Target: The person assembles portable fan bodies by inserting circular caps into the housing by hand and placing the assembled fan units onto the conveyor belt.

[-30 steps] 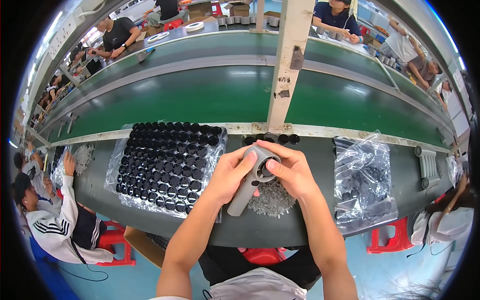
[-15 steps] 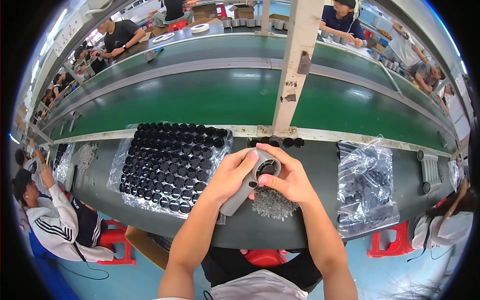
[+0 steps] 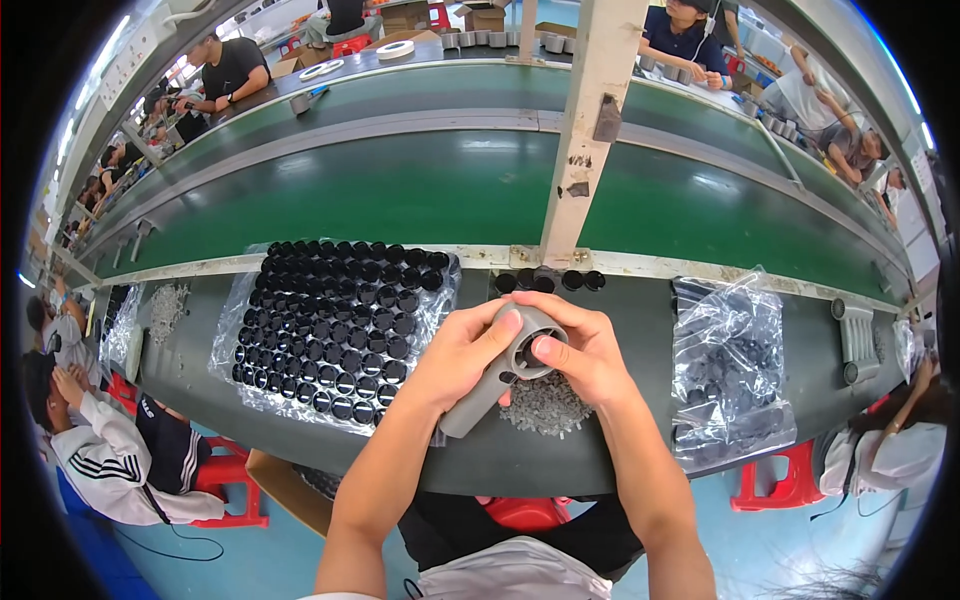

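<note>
In front of me I hold a grey plastic housing (image 3: 474,408) shaped like a hair dryer body, its handle pointing down and left. My left hand (image 3: 462,352) is wrapped round the neck and left side of its round head. Curled over the head's other side is my right hand (image 3: 588,350), its thumb pressing into the round opening. Something dark sits inside that opening, partly covered by the thumb. Just below the head lies a heap of small clear pieces (image 3: 548,408). Black round caps (image 3: 338,330) stand in rows on a plastic sheet to the left.
Several loose black caps (image 3: 550,281) line the table's back edge beside a white post (image 3: 580,150). At right lie a clear bag of dark parts (image 3: 735,370) and grey housings (image 3: 856,343). Beyond runs a green conveyor belt (image 3: 400,190). A person (image 3: 110,440) sits at left.
My right thumb has shifted up and right within the round opening. The dark part inside shows less than before. Both hands still hold the housing in nearly the same place.
</note>
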Tool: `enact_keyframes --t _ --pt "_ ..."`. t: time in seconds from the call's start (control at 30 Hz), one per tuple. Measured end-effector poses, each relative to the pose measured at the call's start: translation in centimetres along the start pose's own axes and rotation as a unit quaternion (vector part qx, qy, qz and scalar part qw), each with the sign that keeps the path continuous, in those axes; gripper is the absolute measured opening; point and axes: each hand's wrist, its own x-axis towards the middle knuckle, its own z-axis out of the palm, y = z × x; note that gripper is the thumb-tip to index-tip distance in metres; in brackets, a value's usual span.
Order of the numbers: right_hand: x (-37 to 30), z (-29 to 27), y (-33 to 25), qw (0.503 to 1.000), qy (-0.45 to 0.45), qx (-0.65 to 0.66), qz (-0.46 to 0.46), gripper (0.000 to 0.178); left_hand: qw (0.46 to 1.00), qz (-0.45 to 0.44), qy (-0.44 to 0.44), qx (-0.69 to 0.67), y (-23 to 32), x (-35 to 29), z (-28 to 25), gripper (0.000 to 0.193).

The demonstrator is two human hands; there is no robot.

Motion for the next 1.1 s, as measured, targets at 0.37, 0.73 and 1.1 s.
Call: enact_keyframes --t 0.37,0.73,1.1 --pt "-0.1 0.6 0.3 1.000 0.001 -0.018 0.017 0.065 1.000 -0.014 0.006 -0.021 -0.3 0.0 -0.9 0.044" --pt "-0.3 0.8 0.1 1.000 0.007 -0.011 0.003 0.067 0.998 0.012 -0.002 -0.055 0.0 -0.2 -0.7 0.044" --pt "0.1 0.2 1.1 0.998 0.016 -0.048 -0.049 0.053 1.000 0.013 0.002 0.000 -0.4 0.1 -0.4 0.041"
